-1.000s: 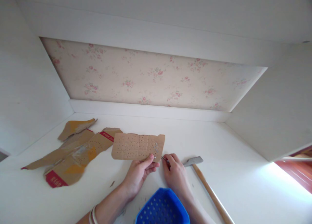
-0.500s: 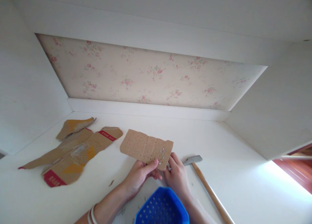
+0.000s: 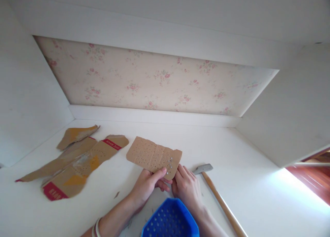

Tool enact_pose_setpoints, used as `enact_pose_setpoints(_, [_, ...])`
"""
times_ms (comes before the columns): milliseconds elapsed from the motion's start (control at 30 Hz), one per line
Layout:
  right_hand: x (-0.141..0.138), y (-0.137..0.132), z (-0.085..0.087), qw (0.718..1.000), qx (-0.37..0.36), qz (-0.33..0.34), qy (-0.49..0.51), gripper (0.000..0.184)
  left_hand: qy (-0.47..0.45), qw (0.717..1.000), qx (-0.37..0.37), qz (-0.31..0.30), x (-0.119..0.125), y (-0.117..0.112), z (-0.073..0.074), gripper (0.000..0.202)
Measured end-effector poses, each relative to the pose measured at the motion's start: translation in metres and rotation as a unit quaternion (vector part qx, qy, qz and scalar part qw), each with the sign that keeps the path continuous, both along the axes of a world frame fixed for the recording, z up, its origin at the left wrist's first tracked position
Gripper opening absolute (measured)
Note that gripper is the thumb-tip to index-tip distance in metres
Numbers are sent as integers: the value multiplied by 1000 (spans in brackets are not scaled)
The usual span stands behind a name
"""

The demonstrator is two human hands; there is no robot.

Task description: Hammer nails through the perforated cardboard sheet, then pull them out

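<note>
A piece of brown cardboard (image 3: 152,154), punched with many small holes, is held up above the white surface. My left hand (image 3: 151,183) grips its lower edge, thumb on top and fingers underneath. Several small grey heads that look like nail heads (image 3: 170,162) sit in its right end. At the lower right corner my right hand (image 3: 186,183) is closed, its fingertips tucked behind the cardboard; what they pinch is hidden. Below both hands stands a blue plastic basket (image 3: 168,219) with holes in its bottom.
A hammer (image 3: 219,195) with a wooden handle lies right of my right hand. Torn cardboard pieces (image 3: 77,168) with red print lie at left. Small scraps (image 3: 117,194) are scattered near my left forearm. White panels (image 3: 268,109) enclose the surface, with floral wallpaper (image 3: 154,78) behind.
My right hand has shifted slightly, its fingers tucking closer against the cardboard's right corner. The whole view has drifted a little; the left hand keeps the same hold.
</note>
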State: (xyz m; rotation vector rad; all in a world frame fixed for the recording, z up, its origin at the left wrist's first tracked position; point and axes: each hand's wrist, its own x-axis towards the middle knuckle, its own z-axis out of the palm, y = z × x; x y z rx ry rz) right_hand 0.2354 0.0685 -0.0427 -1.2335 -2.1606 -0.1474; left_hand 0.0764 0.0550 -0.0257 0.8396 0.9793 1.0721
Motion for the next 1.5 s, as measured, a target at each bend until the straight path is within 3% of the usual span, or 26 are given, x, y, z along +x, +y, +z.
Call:
enact_pose_setpoints(733, [1, 0, 3, 998, 36, 42, 22, 26, 23, 1000, -8, 9, 3, -2, 8, 42])
enact_pose_setpoints(1200, [0, -1, 7, 992, -57, 43, 101, 25, 9, 1000, 7, 16, 0, 0, -1, 37])
enact_pose_setpoints(1500, [1, -6, 8, 961, -145, -4, 235, 13, 51, 998, 24, 42, -1, 1, 0, 40])
